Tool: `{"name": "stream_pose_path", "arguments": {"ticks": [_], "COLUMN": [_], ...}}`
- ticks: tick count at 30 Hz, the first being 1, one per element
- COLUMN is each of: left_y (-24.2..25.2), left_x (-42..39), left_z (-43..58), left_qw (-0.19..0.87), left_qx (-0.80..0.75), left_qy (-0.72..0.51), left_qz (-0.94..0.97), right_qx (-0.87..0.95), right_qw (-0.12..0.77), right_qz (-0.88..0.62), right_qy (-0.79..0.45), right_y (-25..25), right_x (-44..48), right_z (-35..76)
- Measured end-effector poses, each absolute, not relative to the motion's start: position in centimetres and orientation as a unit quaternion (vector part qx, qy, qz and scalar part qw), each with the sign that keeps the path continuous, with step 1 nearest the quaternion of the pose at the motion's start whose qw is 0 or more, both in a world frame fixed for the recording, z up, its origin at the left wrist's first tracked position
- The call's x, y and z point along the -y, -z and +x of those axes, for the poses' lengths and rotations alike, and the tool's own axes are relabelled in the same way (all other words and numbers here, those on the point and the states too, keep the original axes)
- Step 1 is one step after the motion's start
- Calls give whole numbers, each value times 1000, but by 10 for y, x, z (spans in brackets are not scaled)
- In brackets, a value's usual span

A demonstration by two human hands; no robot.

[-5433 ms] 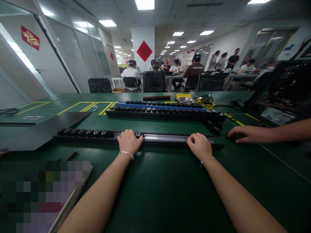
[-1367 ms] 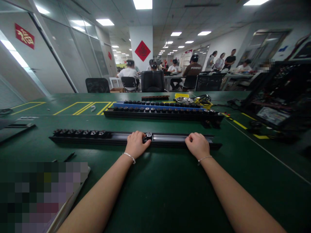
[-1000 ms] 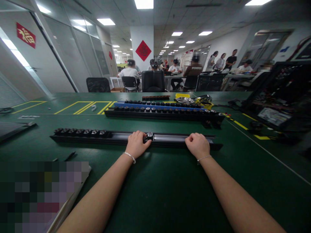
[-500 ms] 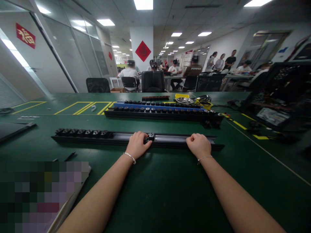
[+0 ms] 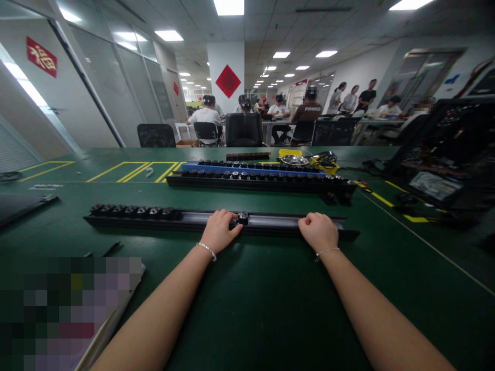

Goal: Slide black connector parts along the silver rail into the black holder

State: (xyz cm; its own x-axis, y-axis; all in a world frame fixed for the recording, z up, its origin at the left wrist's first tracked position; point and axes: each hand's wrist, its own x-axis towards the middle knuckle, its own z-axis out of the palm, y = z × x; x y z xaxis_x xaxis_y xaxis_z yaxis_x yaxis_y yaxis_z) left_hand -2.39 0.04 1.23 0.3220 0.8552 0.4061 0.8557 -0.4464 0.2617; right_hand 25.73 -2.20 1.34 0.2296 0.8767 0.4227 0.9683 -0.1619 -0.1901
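A long black rail (image 5: 193,224) lies across the green table, with several black modules (image 5: 131,210) lined up in its left part. Near the rail's middle, a single black module (image 5: 243,217) sits in the channel. My left hand (image 5: 219,228) is closed around the left side of that module, its thumb and index finger at the edge. My right hand (image 5: 319,230) is curled in a fist over the rail's right part, and its fingertips are hidden, so what it grips cannot be made out.
Behind the rail lie another filled black rail (image 5: 216,183), a blue rail (image 5: 185,166), a metal dish (image 5: 294,161) and a yellow tray (image 5: 291,153). A monitor-like dark frame (image 5: 436,185) stands right. A pixelated object is at front left. People sit and stand far behind.
The rail, the single module and my right hand have shifted very slightly to the right. My left hand has hardly moved.
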Motion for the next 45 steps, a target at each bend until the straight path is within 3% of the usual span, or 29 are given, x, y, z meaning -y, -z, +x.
{"name": "stream_pose_path", "arguments": {"ticks": [45], "left_y": [-17], "left_x": [5], "left_z": [-18], "left_qw": [13], "left_qx": [501], "left_qy": [194], "left_qz": [-844], "right_qx": [584], "right_qw": [181], "right_qz": [-786], "right_qy": [95], "right_y": [-16], "right_x": [24], "right_z": [263]}}
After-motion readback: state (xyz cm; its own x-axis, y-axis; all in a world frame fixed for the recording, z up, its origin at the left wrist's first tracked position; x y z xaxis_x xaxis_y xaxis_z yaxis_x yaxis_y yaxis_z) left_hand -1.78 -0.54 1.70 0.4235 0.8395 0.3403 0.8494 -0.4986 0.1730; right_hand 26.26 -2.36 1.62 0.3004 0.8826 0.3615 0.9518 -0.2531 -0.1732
